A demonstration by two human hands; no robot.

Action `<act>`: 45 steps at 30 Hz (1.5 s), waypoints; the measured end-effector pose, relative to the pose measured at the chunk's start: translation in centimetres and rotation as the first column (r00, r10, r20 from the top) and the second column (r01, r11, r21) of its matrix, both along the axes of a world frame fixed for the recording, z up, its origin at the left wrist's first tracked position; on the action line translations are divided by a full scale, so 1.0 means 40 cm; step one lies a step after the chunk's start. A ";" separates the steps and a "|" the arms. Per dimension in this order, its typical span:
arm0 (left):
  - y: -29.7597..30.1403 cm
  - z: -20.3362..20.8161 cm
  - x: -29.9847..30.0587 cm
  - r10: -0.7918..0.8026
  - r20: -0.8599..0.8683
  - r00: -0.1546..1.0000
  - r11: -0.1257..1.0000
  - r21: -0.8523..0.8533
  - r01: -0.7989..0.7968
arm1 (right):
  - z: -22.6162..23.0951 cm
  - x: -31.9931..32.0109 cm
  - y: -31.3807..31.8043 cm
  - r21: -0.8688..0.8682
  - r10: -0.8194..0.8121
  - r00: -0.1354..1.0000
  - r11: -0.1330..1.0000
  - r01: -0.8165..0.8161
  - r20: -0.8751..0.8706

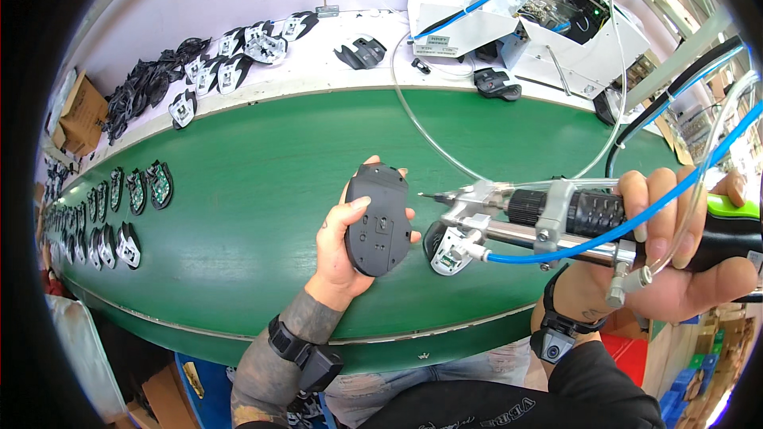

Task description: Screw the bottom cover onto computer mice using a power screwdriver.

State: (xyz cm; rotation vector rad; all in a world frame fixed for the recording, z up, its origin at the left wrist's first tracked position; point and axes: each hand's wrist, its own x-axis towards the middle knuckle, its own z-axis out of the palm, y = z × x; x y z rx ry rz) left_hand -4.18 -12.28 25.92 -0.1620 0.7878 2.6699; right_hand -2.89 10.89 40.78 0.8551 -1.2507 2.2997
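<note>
A black computer mouse (377, 226) is turned underside up in my left hand (338, 242), its thumb on one edge and fingers wrapped round the far side. My right hand (668, 230) grips a black electric screwdriver (572, 218) with a metal clamp frame, a blue air hose and a clear feed tube. The driver's thin tip (425, 195) points left, just short of the mouse and apart from it. Below the tool's front end, a mouse part with a white inner shell (450, 253) lies on the green belt (262, 191), partly hidden by the tool.
Rows of opened mouse halves with green circuit boards (159, 184) line the belt's left side. On the white ledge stand several mouse shells (233, 73), black cables (151, 87) and loose black mouse covers (362, 52). A white screw-feeding machine (556, 48) sits at the back right. A cardboard box (83, 115) is far left.
</note>
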 end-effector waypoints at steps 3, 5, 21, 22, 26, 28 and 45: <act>0.002 0.006 0.008 -0.064 -0.063 0.996 0.997 0.037 0.067 | -0.003 -0.006 -0.010 -0.032 0.022 1.000 0.999 -0.022 -0.002; 0.005 0.008 0.011 -0.087 -0.082 0.993 0.995 0.040 0.090 | -0.003 -0.005 -0.010 -0.038 0.015 1.000 0.999 -0.014 0.022; 0.006 0.020 0.015 -0.128 -0.080 0.989 0.991 0.041 0.131 | -0.002 -0.018 -0.012 -0.034 -0.012 1.000 0.999 0.012 0.001; 0.006 0.022 0.016 -0.130 -0.096 0.987 0.990 0.043 0.135 | -0.002 -0.022 -0.007 -0.015 0.022 1.000 1.000 -0.022 0.001; -0.003 0.032 0.014 -0.141 -0.100 0.985 0.988 0.043 0.146 | -0.001 -0.019 -0.004 0.014 -0.014 1.000 1.000 0.014 -0.014; -0.003 0.038 0.012 -0.152 -0.116 0.982 0.986 0.047 0.158 | 0.010 -0.010 0.000 0.030 -0.023 1.000 0.999 0.023 0.005; -0.029 0.032 -0.014 0.150 -0.036 0.988 0.989 0.013 -0.149 | 0.016 0.013 -0.084 0.028 0.106 0.994 0.994 -0.107 0.038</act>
